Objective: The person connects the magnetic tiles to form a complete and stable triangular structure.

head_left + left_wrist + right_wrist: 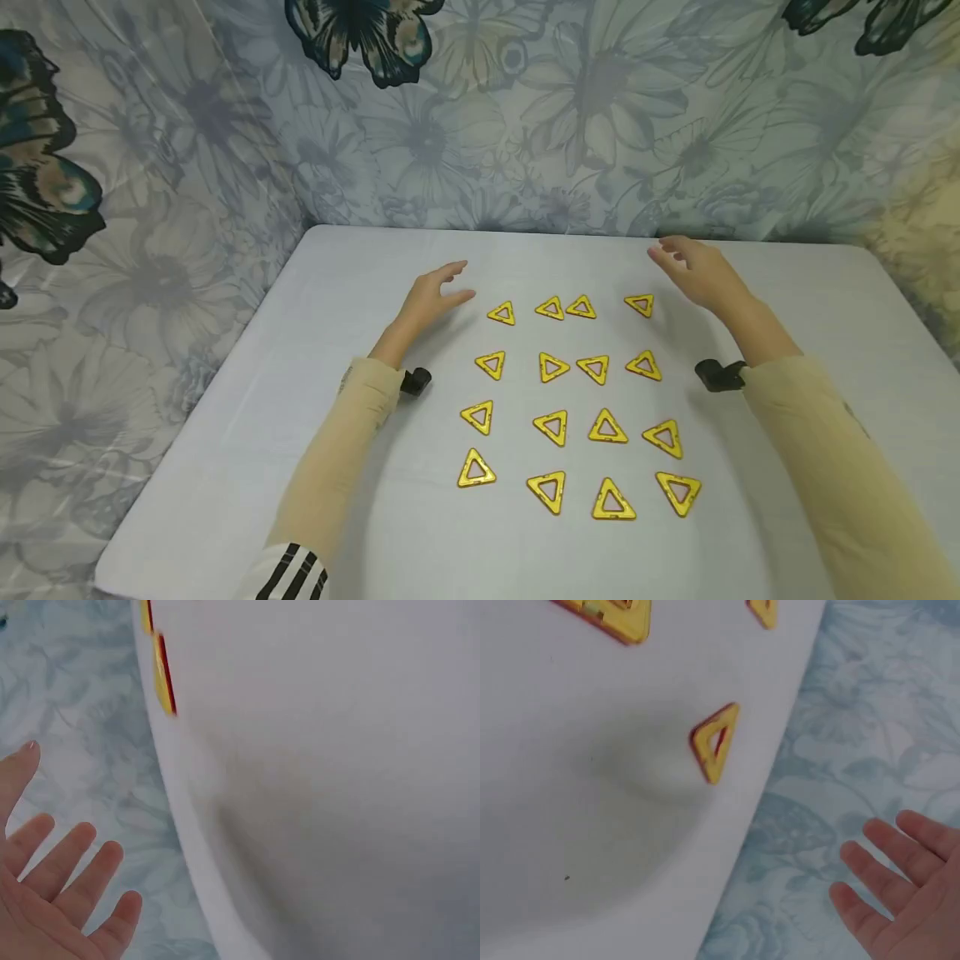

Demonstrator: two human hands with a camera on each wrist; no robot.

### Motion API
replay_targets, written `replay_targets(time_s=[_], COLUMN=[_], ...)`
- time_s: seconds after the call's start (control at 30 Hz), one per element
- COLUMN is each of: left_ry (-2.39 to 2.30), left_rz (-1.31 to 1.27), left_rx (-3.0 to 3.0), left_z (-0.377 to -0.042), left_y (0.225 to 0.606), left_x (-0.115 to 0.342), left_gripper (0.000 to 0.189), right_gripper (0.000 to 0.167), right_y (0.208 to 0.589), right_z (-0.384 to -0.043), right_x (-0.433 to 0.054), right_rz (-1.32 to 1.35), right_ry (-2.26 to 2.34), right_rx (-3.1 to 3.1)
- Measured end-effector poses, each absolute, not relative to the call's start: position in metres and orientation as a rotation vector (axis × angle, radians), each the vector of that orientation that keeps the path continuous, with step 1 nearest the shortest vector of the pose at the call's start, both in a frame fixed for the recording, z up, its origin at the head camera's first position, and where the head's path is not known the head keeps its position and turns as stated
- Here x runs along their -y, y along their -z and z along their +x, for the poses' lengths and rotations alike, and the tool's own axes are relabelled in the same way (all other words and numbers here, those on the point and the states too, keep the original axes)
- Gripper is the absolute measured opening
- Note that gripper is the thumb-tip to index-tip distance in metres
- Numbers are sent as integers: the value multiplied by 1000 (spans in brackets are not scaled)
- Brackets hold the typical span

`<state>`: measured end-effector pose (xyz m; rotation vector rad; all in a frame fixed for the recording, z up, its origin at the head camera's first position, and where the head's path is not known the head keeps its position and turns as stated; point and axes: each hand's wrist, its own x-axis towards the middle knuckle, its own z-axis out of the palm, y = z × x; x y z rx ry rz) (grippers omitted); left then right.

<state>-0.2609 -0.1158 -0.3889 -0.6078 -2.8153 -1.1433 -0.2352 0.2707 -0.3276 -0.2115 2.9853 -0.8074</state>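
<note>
Several yellow triangular frames lie flat on the white table in rough rows, each with a triangular hole. My left hand (427, 302) hovers at the far left of them, fingers spread and holding nothing; nearest to it is the back-left triangle (502, 313). Beyond the back-right triangle (641, 305), my right hand (699, 273) is raised over the table, also holding nothing. In the right wrist view its fingers (889, 855) are extended, apart from a triangle (726, 735) with a reddish edge. Relaxed fingers (71, 862) show in the left wrist view too.
The white table (225, 467) has rounded corners and meets a flower-print backdrop (480, 150) with dark butterflies. A black wrist device (417, 382) sits at the left cuff, another black device (720, 375) at the right. Two triangles (581, 307) in the back row nearly touch.
</note>
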Motion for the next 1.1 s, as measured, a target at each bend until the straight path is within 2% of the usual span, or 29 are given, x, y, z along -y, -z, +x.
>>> replay_targets(time_s=[0.17, 0.4, 0.63, 0.8, 1.1], left_ry=[1214, 1248, 1274, 1362, 1481], left_rz=[-724, -870, -910, -986, -1068], left_rx=[2744, 2573, 2506, 2499, 2502], left_z=[-226, -183, -157, -136, -101], left_y=[387, 378, 380, 385, 381], left_x=[121, 131, 137, 140, 141], left_gripper=[56, 55, 61, 54, 44], right_gripper=[58, 33, 29, 30, 23], right_y=[323, 316, 321, 332, 355], right_z=[-213, -171, -148, -131, -93], right_x=[-270, -262, -251, -240, -215], right_rz=[-319, -619, -885, -1007, -1034], right_ry=[953, 1281, 1330, 1349, 1685], right_rx=[-3088, -3311, -3253, -3153, -2901])
